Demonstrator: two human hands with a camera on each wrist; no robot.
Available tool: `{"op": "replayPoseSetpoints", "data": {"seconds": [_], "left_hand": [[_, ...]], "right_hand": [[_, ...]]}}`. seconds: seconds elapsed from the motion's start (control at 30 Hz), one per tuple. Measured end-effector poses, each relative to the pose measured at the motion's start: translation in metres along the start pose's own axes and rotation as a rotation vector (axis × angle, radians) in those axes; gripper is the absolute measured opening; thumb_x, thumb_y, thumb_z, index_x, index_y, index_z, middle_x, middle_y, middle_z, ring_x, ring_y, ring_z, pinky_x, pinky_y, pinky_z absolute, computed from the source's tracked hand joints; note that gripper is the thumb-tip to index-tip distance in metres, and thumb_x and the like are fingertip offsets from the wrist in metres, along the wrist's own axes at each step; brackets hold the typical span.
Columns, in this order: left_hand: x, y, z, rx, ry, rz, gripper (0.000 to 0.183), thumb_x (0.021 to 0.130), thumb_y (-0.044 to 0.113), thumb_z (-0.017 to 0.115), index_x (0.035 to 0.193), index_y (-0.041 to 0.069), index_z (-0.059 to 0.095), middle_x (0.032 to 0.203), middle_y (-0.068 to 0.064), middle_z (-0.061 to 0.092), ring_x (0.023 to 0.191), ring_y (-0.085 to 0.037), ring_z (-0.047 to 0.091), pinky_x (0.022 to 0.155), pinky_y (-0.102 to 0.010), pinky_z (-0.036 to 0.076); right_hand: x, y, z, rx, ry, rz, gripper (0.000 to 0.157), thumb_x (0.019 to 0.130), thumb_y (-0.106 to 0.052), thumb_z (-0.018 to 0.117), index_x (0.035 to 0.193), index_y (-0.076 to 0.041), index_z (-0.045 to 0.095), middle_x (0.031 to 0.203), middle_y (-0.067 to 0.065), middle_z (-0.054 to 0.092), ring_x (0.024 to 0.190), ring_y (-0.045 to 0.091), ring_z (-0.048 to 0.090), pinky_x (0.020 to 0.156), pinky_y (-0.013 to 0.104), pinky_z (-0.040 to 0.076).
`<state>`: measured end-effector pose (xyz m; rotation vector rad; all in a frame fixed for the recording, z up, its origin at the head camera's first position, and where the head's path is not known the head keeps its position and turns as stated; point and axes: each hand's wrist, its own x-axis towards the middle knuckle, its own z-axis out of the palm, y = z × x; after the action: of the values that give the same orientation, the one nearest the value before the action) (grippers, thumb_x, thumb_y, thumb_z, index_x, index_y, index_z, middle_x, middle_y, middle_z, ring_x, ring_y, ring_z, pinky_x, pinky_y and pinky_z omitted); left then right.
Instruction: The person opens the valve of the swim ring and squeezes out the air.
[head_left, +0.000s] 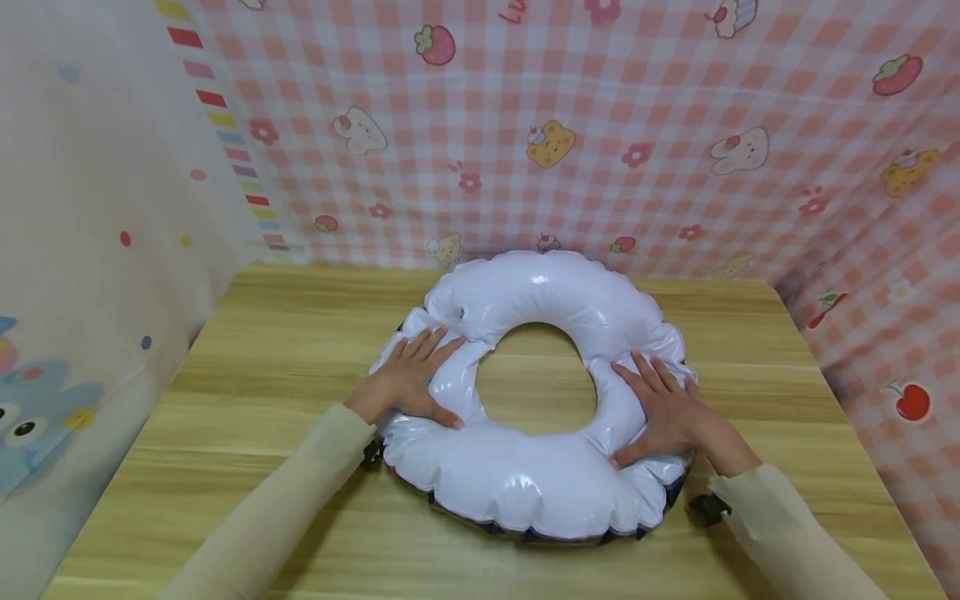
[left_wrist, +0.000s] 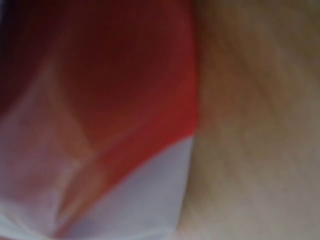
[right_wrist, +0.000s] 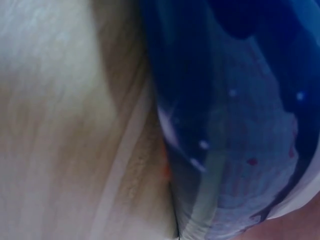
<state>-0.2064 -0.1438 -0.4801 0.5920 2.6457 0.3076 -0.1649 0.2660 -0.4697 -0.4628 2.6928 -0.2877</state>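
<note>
An inflated swim ring (head_left: 525, 479) lies flat on the wooden table, its glossy white side up and its seam wrinkled. My left hand (head_left: 408, 379) presses on the ring's left side with fingers spread, and the plastic dips under it. On the right side my right hand (head_left: 663, 408) presses down the same way, fingers spread and thumb toward the front. A small valve (head_left: 459, 312) shows at the upper left of the ring. In the left wrist view the ring's red and white underside (left_wrist: 145, 135) is blurred; the right wrist view shows its dark blue printed side (right_wrist: 240, 125).
The wooden table (head_left: 240, 358) reaches back to a pink checked cloth (head_left: 480, 125). A white dotted cloth (head_left: 135, 167) hangs at the left, and more checked cloth at the right. Small black wrist devices (head_left: 708, 508) sit below both wrists.
</note>
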Motion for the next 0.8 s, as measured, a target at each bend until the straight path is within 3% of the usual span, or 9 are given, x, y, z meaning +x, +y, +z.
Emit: {"op": "replayPoseSetpoints", "data": {"seconds": [0.8], "left_hand": [[-0.0016, 0.0027, -0.001, 0.027, -0.019, -0.023, 0.126, 0.073, 0.07, 0.079, 0.167, 0.028, 0.008, 0.175, -0.006, -0.009, 0.161, -0.033, -0.01, 0.128, -0.061, -0.004]], "right_hand": [[0.0, -0.0032, -0.0021, -0.021, -0.02, -0.012, 0.137, 0.06, -0.076, 0.083, 0.164, -0.015, 0.018, 0.171, 0.024, -0.003, 0.155, 0.055, 0.002, 0.109, 0.087, 0.004]]}}
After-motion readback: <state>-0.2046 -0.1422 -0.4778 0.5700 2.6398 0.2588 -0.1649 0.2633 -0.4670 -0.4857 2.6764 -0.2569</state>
